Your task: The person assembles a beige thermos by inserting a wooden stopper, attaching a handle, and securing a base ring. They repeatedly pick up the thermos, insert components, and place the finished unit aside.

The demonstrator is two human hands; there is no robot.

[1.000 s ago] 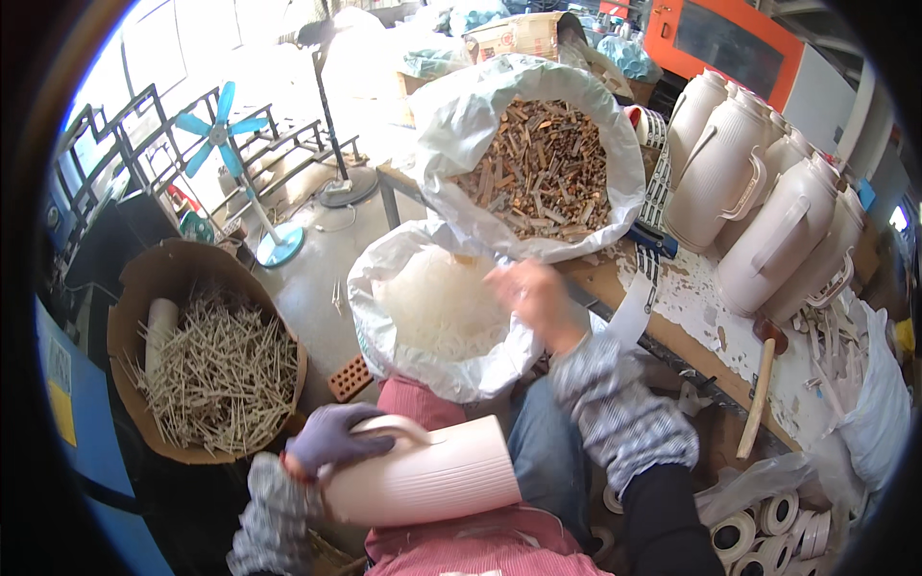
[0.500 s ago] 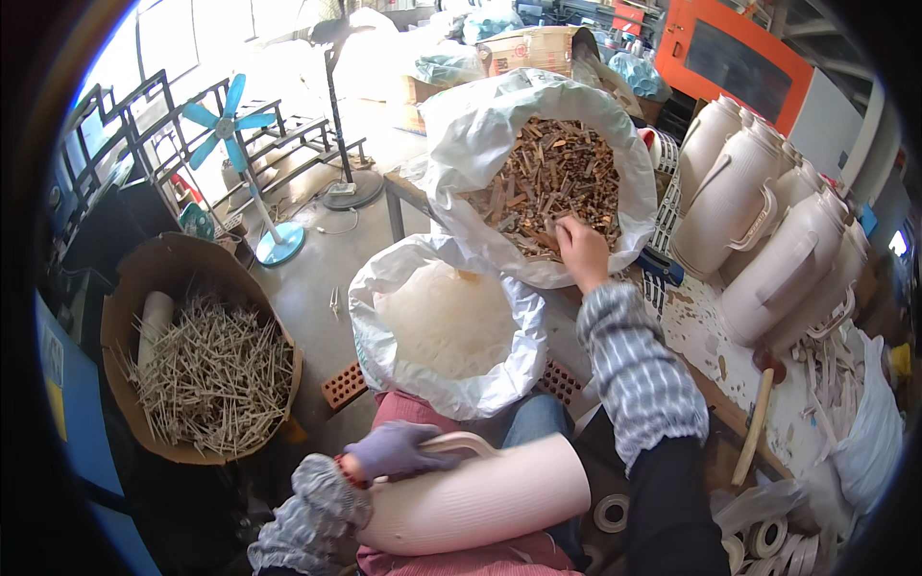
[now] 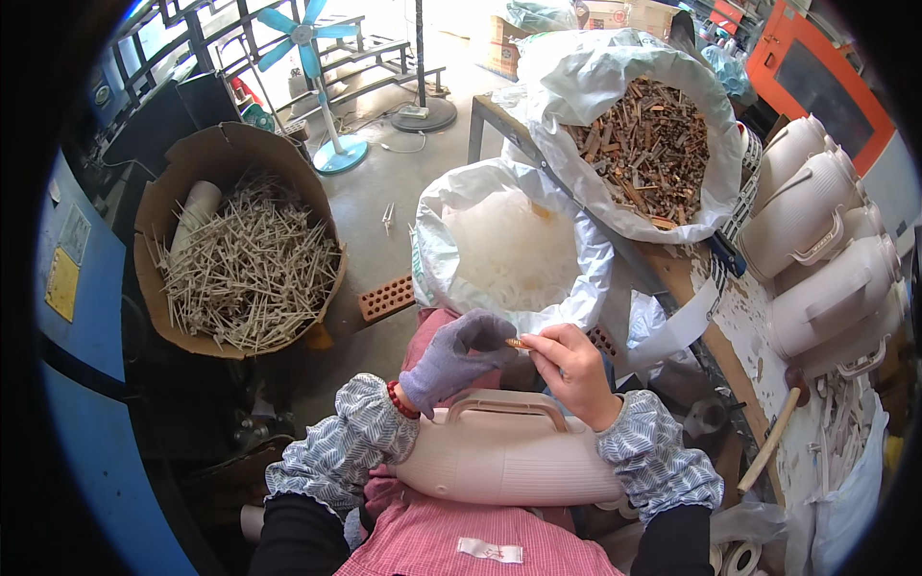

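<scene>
A pale pink ribbed jug body (image 3: 509, 461) with a looped handle (image 3: 509, 403) lies sideways across my lap. My right hand (image 3: 576, 370), bare, pinches a small brown strip (image 3: 519, 343) above the jug. My left hand (image 3: 461, 360), in a grey-purple glove, is raised beside it with fingers curved and apart, close to the strip's left end; whether they touch cannot be made out. In front of my knees stands a white sack (image 3: 514, 254) of translucent pieces. Beyond it, at the right, another white sack (image 3: 567, 82) holds many brown strips (image 3: 648, 144).
At left stands a cardboard box (image 3: 158, 317) full of thin pale plastic parts. Several pink jugs (image 3: 831, 288) line the right-hand bench (image 3: 744, 370), where a wooden-handled mallet (image 3: 773, 437) lies. A perforated red brick (image 3: 386, 299) and a blue fan (image 3: 336, 154) are on the floor.
My right hand has come back from the sack of brown strips with one strip. My left hand has left the jug's handle and risen toward it. The view has shifted.
</scene>
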